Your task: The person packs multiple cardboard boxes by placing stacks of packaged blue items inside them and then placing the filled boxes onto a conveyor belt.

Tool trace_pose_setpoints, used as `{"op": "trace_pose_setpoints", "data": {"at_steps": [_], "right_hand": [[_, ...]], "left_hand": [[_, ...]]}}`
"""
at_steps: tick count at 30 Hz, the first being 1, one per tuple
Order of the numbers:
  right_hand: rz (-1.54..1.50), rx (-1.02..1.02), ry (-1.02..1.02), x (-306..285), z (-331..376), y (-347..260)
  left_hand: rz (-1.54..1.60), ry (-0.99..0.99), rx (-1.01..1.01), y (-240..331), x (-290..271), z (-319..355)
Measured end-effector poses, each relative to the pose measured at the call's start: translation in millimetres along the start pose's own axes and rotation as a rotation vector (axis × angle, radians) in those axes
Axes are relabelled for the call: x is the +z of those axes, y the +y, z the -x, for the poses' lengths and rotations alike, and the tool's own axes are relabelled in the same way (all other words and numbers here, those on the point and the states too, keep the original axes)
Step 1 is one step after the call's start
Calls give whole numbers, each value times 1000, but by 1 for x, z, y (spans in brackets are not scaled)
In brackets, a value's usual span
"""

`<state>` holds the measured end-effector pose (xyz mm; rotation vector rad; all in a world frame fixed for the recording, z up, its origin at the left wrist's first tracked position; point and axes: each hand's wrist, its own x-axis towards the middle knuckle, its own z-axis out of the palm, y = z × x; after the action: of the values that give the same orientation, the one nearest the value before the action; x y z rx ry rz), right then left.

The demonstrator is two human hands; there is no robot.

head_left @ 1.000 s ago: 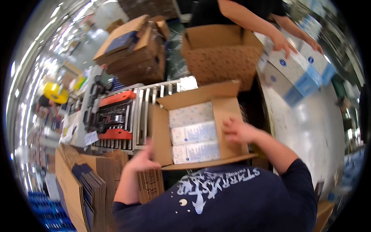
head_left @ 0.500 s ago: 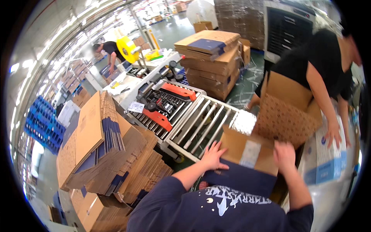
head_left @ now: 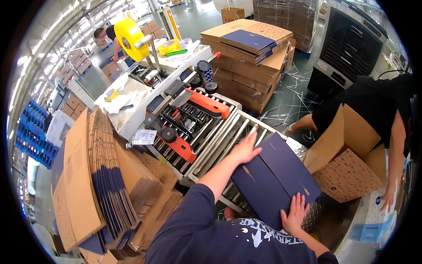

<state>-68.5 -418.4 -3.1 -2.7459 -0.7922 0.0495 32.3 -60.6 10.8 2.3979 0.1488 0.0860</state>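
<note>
A navy cardboard box (head_left: 274, 180) stands in front of me at the near end of the roller conveyor, its top flaps folded down and meeting along a seam. My left hand (head_left: 247, 149) rests at the box's far left corner with fingers stretched out. Against the near right part of the top, my right hand (head_left: 295, 214) lies flat, fingers spread. Neither hand grips anything. Just beyond the box is a carton-taping machine (head_left: 184, 121) with orange side guides set over the rollers.
Flattened cartons (head_left: 103, 176) are piled at my left. A carton stack (head_left: 248, 66) stands behind the conveyor. At right, a co-worker (head_left: 365, 110) stands by an open patterned carton (head_left: 347, 171) and a white-and-blue package (head_left: 373, 220). Loose strapping (head_left: 288, 97) litters the floor. A yellow tape roll (head_left: 132, 39) hangs above the machine.
The box's flaps have gone from standing open to lying folded over its top. My right hand has come down onto them. The co-worker's open carton has shifted right in view.
</note>
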Motion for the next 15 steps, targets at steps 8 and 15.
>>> {"op": "trace_pose_setpoints", "data": {"at_steps": [8, 15], "right_hand": [[-46, -225, 10, 54, -240, -162], [-50, -349, -48, 70, -304, -260]], "left_hand": [[-723, -19, -32, -75, -92, 0], [-676, -17, -149, -164, -175, -10]]}}
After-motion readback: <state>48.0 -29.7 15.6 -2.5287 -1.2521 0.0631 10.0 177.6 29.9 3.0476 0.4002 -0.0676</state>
